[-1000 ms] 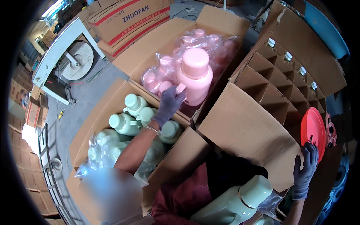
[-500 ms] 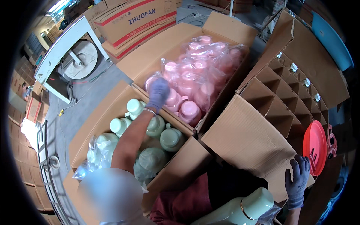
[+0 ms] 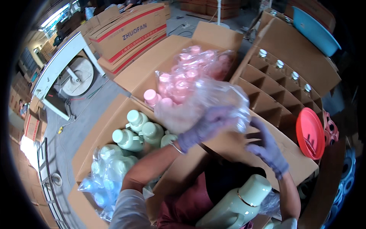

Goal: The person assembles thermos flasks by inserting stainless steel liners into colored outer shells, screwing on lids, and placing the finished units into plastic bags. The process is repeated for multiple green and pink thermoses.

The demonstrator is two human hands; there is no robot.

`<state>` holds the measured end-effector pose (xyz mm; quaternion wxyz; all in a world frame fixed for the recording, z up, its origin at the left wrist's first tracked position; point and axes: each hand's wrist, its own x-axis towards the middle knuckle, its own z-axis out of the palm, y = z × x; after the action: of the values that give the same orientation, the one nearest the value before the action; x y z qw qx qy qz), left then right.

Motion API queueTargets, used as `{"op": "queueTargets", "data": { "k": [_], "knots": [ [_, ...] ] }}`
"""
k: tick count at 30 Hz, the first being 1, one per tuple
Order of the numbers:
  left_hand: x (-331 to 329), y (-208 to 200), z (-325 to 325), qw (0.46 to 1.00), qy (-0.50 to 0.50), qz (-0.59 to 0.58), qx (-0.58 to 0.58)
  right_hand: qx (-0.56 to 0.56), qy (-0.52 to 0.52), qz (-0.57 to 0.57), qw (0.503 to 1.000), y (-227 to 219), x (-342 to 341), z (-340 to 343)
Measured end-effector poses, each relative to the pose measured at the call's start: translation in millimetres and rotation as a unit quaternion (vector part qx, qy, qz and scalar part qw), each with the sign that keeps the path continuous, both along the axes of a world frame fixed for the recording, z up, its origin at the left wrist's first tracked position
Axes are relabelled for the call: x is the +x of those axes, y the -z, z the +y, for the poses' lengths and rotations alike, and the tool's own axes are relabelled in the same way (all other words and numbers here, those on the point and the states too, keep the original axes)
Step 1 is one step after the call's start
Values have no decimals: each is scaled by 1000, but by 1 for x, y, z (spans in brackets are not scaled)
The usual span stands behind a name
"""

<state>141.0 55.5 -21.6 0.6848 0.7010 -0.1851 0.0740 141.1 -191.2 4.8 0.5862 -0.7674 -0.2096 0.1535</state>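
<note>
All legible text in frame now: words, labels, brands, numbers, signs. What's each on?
Upper stacked carton: large dark capitals, legible; wording not repeated here.
Its lower red band: small characters, too blurred to read.
Left of the capitals: faint print, unreadable.
Far-left carton: marks, too small to read.

Purple-gloved hands (image 3: 269, 152); pale grey sleeves (image 3: 130, 209)

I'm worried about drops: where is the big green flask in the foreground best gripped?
Grip the green flask probably by its rounded body below the gold band, from the far side: it leans cap rightward, that side uncovered, while the handle faces the lower edge.
</note>
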Motion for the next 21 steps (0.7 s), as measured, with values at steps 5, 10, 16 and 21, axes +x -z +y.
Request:
{"op": "queueTargets", "data": {
  "k": [5,10,16,21],
  "knots": [
    [-9,-50,-32,993,99,-33,46,134,37,87,986,-17,21,-29],
    [-28,-21,-33,962,272,10,16,370,6,235,899,-20,73,-121],
    [-8,34,-92,973,15,-60,222,371,337,-45,864,-24,38,-104],
    [-3,9,-164,994,43,99,-5,-73,171,-277,943,26,-41,-87]
  ]
}}
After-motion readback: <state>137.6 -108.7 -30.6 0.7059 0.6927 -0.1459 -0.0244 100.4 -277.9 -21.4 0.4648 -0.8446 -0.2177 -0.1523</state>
